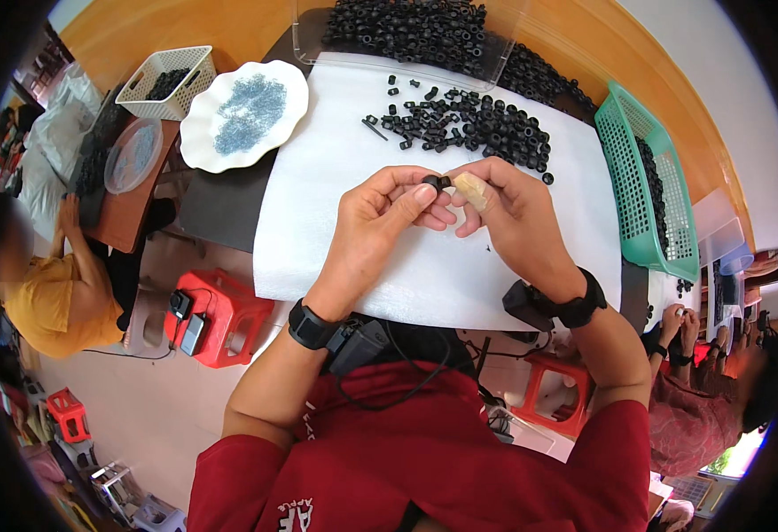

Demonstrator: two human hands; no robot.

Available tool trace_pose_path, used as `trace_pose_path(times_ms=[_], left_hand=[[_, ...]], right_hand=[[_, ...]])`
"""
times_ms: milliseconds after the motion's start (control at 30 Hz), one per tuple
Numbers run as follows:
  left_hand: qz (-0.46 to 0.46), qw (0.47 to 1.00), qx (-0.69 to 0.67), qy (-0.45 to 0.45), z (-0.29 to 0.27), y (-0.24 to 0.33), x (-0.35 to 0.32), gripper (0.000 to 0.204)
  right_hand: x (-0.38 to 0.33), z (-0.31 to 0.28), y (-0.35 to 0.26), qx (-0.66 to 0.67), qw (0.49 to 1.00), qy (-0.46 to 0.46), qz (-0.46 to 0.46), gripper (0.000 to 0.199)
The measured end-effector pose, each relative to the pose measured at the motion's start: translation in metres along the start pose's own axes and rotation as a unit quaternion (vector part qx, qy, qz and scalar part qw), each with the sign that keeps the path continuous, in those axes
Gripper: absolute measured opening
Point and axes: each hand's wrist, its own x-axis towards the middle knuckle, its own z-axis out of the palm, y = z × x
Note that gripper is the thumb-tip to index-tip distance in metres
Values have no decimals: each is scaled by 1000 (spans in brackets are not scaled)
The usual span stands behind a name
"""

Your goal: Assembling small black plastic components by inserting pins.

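My left hand [373, 220] is closed, pinching a small black plastic part [437, 183] between thumb and forefinger. My right hand [517, 213], its thumb wrapped in tan tape, is closed at the other side of the same part; whether it grips that part or another small piece is hidden by the fingers. Both hands are above a white foam sheet [327, 222]. Just beyond them lies a loose spread of small black plastic parts [504, 133], some ring-shaped, with a thin black stick [375, 129] at its left.
A clear bin [304, 40] with many black parts stands at the back. A scalloped white plate [195, 146] holds small bluish clear pieces. A white basket [176, 105] is at far left, a green basket [615, 151] at right. People sit at both sides; a red stool [234, 310] stands left.
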Motion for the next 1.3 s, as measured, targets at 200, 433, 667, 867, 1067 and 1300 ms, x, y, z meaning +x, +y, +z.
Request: trace_pose_path(times_ms=[200,433,667,867,1067,1300], left_hand=[[-21,999,-31,-6,-2,-2,0,26],[-22,1000,3,-13,-4,-4,1,25],[-5,999,44,-7,-3,-6,2,22],[4,999,42,10,1,-8,1,19],[-14,1000,27,8,-2,-6,1,21],[-20,999,42,9,0,-3,0,22]], right_hand=[[4,-10,-6,-60,998,-17,17,19],[12,-9,-12,-150,985,-83,31,28],[13,-7,-6,-227,970,-86,11,31],[10,1,-2,-347,933,-35,-87,26],[14,-6,5,-387,905,-64,-167,17],[18,-11,10,-344,908,-103,-214,10]])
